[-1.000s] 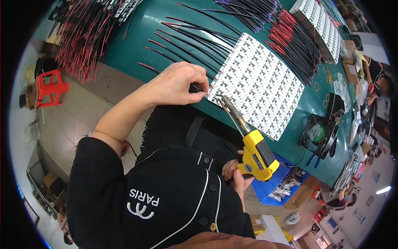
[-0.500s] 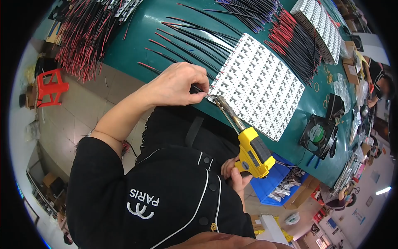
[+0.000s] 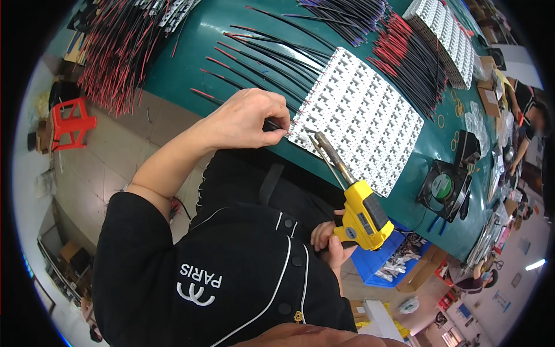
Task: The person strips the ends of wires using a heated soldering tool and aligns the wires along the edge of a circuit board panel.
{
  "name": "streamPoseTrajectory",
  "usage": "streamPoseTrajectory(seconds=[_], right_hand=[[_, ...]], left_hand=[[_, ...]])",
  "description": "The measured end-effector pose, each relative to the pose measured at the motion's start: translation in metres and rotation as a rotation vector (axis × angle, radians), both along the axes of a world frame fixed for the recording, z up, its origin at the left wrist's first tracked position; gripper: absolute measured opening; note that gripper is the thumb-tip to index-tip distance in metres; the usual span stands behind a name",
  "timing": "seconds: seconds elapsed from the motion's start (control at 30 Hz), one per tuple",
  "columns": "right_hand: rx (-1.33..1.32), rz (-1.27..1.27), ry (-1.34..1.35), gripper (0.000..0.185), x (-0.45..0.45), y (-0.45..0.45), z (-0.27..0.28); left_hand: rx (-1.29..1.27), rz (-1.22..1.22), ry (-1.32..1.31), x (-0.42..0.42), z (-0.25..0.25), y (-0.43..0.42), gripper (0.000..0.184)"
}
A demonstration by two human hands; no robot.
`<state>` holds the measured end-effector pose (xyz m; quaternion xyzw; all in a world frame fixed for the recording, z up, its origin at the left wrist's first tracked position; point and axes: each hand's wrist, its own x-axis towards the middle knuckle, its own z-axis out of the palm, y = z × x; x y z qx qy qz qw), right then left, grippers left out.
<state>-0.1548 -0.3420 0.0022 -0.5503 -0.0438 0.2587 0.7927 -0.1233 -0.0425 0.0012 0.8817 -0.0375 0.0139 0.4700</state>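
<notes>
My left hand [image 3: 247, 120] pinches a black wire [image 3: 270, 125] at the near left corner of a white panel [image 3: 361, 124] of small circuit boards. Several black wires with red ends [image 3: 254, 73] run leftward from the panel's left edge. In my right hand [image 3: 329, 242], low in front of my body, is a yellow soldering gun [image 3: 365, 218]. Its metal barrel points up and left over the panel's near edge. The tip appears a little apart from the pinched wire. My fingers hide part of the gun's handle.
Bundles of red-black wires [image 3: 118, 55] hang off the green table [image 3: 191, 63] at left; more wires [image 3: 404, 69] lie behind. A stack of panels [image 3: 445, 40] stands far right. A black fan [image 3: 444, 188] sits at right, above a blue bin [image 3: 370, 269]. Other people are beyond.
The soldering gun has moved right, its tip drawing back from the panel's corner and the wire. My left hand stays almost in place, still pinching.
</notes>
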Motion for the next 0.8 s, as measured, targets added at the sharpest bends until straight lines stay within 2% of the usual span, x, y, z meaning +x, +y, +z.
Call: streamPoseTrajectory(seconds=[0.23,0.33,0.63,0.8], right_hand=[[0.027,-0.011,0.029,0.055,0.004,-0.003,0.001],[-0.037,0.047,0.056,0.056,0.001,-0.004,0.001],[-0.098,0.050,0.083,0.058,0.000,-0.001,0.003],[-0.104,0.049,0.095,0.058,-0.002,-0.002,0.003]], left_hand=[[0.015,0.011,0.039,-0.002,0.003,-0.001,0.009],[-0.018,0.029,-0.108,-0.003,-0.009,-0.003,0.009],[-0.003,0.044,-0.121,-0.005,-0.010,-0.004,0.009],[0.060,0.078,-0.226,-0.010,-0.009,-0.009,0.011]])
